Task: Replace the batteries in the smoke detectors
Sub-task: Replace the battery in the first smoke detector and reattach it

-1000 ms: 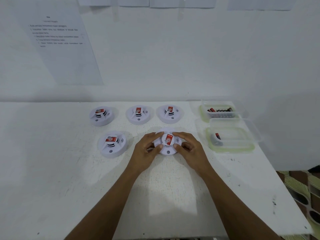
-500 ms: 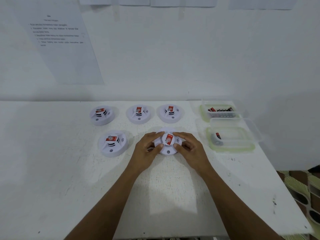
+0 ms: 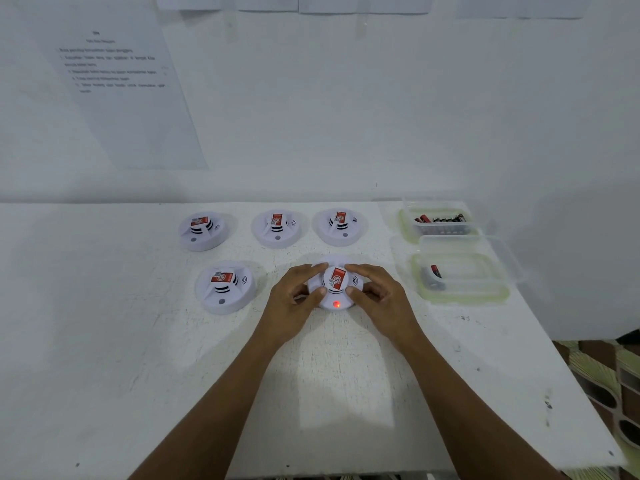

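A round white smoke detector (image 3: 336,285) with a red label sits on the white table (image 3: 138,341), face up, with a red light glowing at its front. My left hand (image 3: 294,299) grips its left side and my right hand (image 3: 377,296) grips its right side, fingers and thumbs curled round the raised centre. Several more detectors stand apart from my hands: one to the left (image 3: 224,286) and three in a back row (image 3: 202,230) (image 3: 277,227) (image 3: 340,225).
At the back right a clear container (image 3: 437,221) holds several batteries. In front of it a second clear container (image 3: 462,278) holds a couple of batteries. The table's right edge runs close beside them. A printed sheet (image 3: 114,84) hangs on the wall.
The red light on the held detector's front has come on. Both hands stay on the detector in nearly the same grip.
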